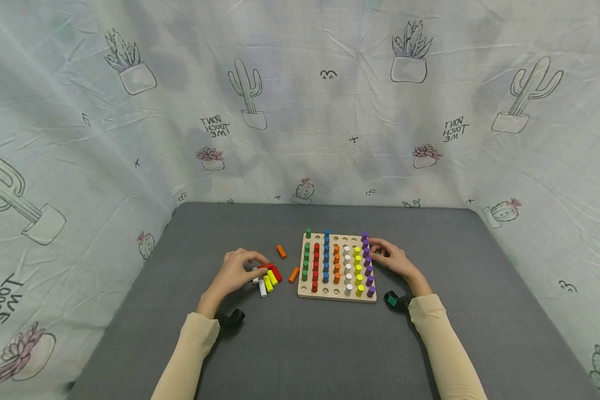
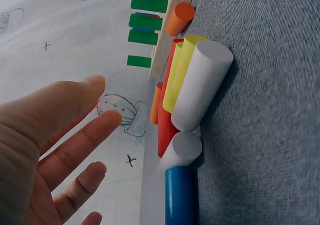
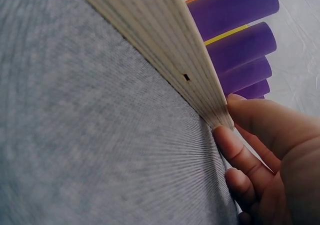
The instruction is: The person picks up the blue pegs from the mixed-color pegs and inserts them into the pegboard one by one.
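Note:
My left hand (image 1: pixel 237 269) hovers at a small pile of loose pegs, thumb and fingers apart, holding nothing in the left wrist view. In the pile lie red pegs (image 1: pixel 277 273), yellow pegs (image 1: pixel 268 284), white pegs (image 2: pixel 202 85) and a blue peg (image 2: pixel 181 197). To the pile's right is a wooden pegboard (image 1: pixel 325 296) with columns of upright green, red, blue, orange, white, yellow and purple pegs. My right hand (image 1: pixel 392 261) holds the board's right edge, thumb by the purple pegs (image 3: pixel 240 45) and index fingertip lower on the edge.
Two loose orange pegs, one farther back (image 1: pixel 281 251) and one close to the board (image 1: pixel 293 275), lie between pile and board. Some board holes show at the back and front rows. A grey cloth (image 1: pixel 320 344) covers the table; a printed curtain (image 1: pixel 300 111) hangs behind.

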The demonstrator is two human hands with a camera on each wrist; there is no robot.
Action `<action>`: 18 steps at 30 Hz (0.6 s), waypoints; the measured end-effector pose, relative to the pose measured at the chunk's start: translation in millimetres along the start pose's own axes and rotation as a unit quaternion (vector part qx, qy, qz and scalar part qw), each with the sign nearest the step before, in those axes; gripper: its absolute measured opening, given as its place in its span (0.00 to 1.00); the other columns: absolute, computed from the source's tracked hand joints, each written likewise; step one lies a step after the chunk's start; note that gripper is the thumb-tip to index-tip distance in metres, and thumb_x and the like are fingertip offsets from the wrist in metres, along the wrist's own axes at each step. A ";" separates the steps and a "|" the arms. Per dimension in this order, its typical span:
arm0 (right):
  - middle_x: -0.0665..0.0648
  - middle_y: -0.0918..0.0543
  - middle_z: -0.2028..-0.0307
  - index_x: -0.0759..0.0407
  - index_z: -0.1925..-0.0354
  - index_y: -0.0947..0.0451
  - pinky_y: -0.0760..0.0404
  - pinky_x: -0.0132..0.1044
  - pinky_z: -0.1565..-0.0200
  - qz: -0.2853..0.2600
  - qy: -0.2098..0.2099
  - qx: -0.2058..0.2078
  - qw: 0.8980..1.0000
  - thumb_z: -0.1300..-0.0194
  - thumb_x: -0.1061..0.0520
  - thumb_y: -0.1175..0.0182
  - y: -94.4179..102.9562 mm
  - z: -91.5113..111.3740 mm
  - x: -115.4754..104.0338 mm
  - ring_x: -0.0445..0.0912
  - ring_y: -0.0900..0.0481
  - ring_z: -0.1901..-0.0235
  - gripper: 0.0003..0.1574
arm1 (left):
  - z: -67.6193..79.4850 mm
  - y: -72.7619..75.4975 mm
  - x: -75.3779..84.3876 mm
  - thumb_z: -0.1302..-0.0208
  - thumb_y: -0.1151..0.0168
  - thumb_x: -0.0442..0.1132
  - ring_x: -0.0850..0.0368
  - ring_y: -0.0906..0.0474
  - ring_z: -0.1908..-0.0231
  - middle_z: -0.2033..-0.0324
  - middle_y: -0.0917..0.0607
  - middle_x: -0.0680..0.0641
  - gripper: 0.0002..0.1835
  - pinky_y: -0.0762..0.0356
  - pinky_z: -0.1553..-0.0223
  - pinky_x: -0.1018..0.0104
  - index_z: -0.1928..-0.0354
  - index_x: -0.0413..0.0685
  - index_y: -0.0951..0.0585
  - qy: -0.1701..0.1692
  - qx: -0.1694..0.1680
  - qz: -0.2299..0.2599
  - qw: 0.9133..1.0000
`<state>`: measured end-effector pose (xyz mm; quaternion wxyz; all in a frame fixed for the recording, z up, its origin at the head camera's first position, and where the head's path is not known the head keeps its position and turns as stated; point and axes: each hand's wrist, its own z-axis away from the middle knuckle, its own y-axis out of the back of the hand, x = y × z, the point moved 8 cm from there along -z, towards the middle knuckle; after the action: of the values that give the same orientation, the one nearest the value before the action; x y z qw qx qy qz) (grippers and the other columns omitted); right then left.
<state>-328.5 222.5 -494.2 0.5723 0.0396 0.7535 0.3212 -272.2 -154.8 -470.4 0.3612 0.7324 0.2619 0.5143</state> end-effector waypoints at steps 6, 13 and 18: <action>0.67 0.24 0.58 0.72 0.40 0.35 0.37 0.30 0.70 0.001 0.007 0.007 1.000 0.35 0.64 0.45 -1.1 -4.0 15.5 0.44 0.34 0.72 0.27 | 3.1 2.2 -3.7 0.46 0.32 0.48 0.54 0.29 0.64 0.68 0.19 0.57 0.09 0.48 0.45 0.47 0.63 0.58 0.16 0.001 0.002 -0.003 1.000; 0.59 0.23 0.59 0.63 0.39 0.33 0.35 0.31 0.69 -0.006 -0.002 0.010 1.000 0.35 0.58 0.43 -2.2 -8.4 38.6 0.40 0.33 0.72 0.28 | 12.2 5.3 -11.0 0.46 0.31 0.45 0.56 0.29 0.65 0.68 0.18 0.55 0.09 0.48 0.46 0.46 0.63 0.56 0.16 0.006 -0.003 -0.004 1.000; 0.60 0.23 0.59 0.65 0.39 0.33 0.36 0.30 0.69 0.007 -0.002 0.014 1.000 0.35 0.59 0.43 -1.4 -8.0 34.3 0.40 0.34 0.72 0.27 | 18.4 7.4 -16.5 0.47 0.31 0.45 0.54 0.28 0.63 0.67 0.17 0.55 0.10 0.47 0.46 0.45 0.62 0.55 0.16 0.006 -0.009 -0.011 1.000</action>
<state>-346.9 232.6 -522.6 0.5707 0.0533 0.7568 0.3141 -260.3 -176.4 -477.7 0.3722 0.7229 0.2676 0.5170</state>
